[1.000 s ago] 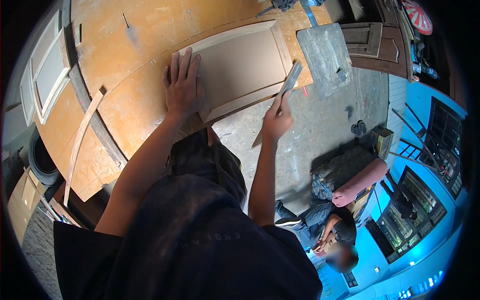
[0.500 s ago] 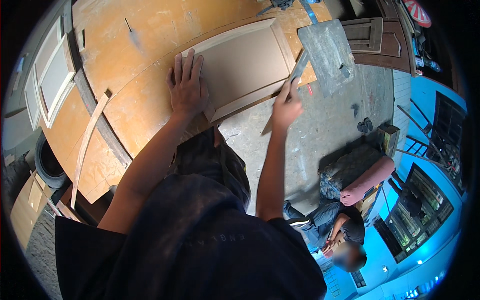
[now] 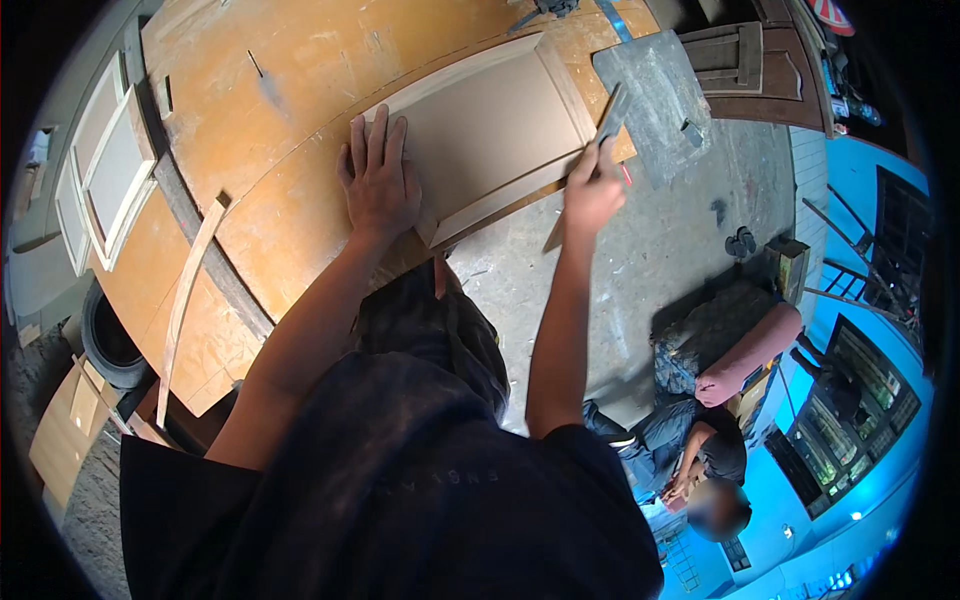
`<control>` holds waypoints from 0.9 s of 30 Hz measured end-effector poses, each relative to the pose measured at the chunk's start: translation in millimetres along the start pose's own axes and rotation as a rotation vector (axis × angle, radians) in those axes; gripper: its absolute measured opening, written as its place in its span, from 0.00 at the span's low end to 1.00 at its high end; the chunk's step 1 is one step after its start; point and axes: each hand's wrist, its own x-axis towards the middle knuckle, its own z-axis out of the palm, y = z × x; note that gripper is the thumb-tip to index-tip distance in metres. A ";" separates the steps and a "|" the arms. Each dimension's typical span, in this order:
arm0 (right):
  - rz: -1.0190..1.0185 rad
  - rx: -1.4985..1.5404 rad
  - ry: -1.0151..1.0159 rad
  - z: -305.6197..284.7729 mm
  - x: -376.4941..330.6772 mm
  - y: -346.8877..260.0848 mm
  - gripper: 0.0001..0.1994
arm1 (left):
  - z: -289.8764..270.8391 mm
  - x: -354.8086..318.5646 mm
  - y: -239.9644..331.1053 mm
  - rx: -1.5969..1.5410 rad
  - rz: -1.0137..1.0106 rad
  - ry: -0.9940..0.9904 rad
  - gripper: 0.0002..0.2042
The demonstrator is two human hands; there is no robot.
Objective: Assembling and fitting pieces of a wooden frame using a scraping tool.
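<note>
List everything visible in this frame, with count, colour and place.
door panel: one, pale tan, flat on the workbench
workbench: one, orange-brown, upper left
flat tool: one, grey, at the panel's right edge
wooden strip: one, light wood, bench's left end
framed panel: one, white, far left
tyre: one, black, lower left
seated person: one, lower right on the floor
left hand: flat on the panel
right hand: fingers around the tool

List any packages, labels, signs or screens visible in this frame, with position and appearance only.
Round sign: top right edge of the view, red and white, cut off by the rim.
Faint printed lettering: on the back of the person's dark shirt, pale and small.
No packages or screens can be made out.
</note>
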 end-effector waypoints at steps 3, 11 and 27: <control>0.119 -0.015 -0.014 4.2 5.9 -6.1 0.16 | 0.4 2.3 -4.9 -0.022 0.017 0.038 0.29; 0.104 0.024 -0.128 -19.3 -72.3 -11.5 0.16 | -1.3 -3.7 -8.7 0.035 -0.024 0.008 0.30; 0.017 0.002 0.068 0.9 -16.4 14.9 0.16 | -2.5 1.9 2.1 0.009 -0.005 -0.006 0.29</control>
